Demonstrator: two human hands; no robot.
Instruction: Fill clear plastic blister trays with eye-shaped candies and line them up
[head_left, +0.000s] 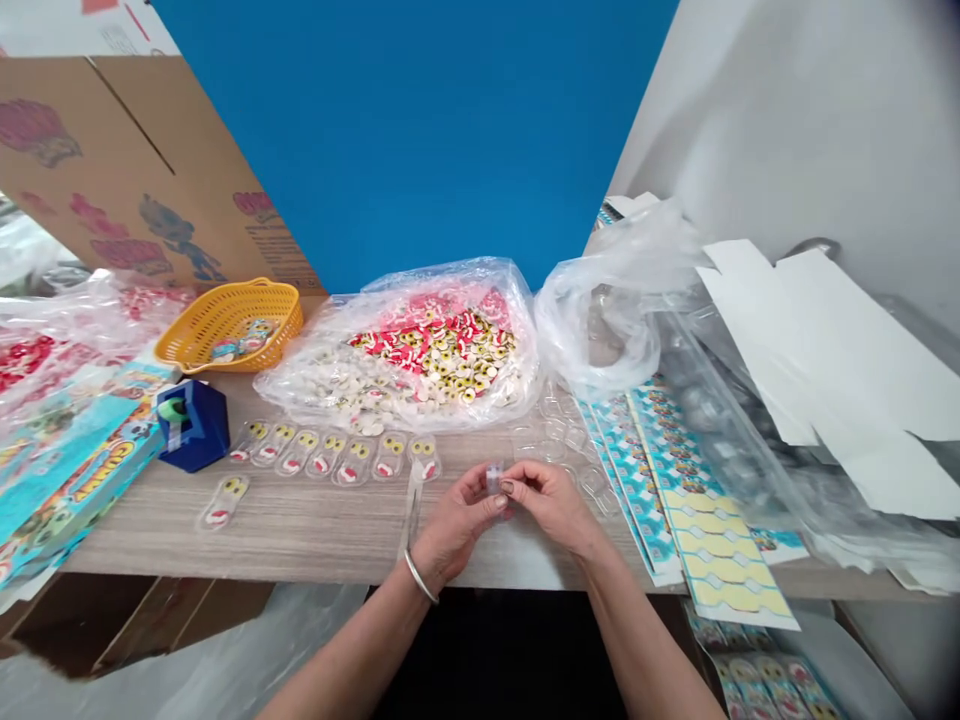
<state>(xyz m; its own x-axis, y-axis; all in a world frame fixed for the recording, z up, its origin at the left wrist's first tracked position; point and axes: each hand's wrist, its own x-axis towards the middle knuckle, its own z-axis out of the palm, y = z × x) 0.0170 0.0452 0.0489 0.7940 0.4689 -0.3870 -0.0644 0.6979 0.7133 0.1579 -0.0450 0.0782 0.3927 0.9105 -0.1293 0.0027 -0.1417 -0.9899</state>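
Over the front of the table, my left hand (pixel 457 522) and my right hand (pixel 556 508) meet, fingertips pinched together on a small clear plastic piece (pixel 493 478). Fingers cover part of it, so its exact kind is unclear. Left of them runs a row of several clear blister packs (pixel 354 462), each with yellow eye-like discs and a red-and-white mouth piece. One more filled blister pack (pixel 223 502) lies nearer the front. A long pale forked strip (pixel 412 505) reaches from the row's last pack to my left wrist; whether it is tweezers I cannot tell.
Behind my hands spreads a plastic bag (pixel 450 350) of loose eye and mouth pieces. Leftward are a blue tape dispenser (pixel 193 425), a yellow basket (pixel 225 315) and a cardboard box (pixel 142 180). Empty clear shells (pixel 555 430), printed card sheets (pixel 720 550) and plastic trays (pixel 705 410) lie rightward.
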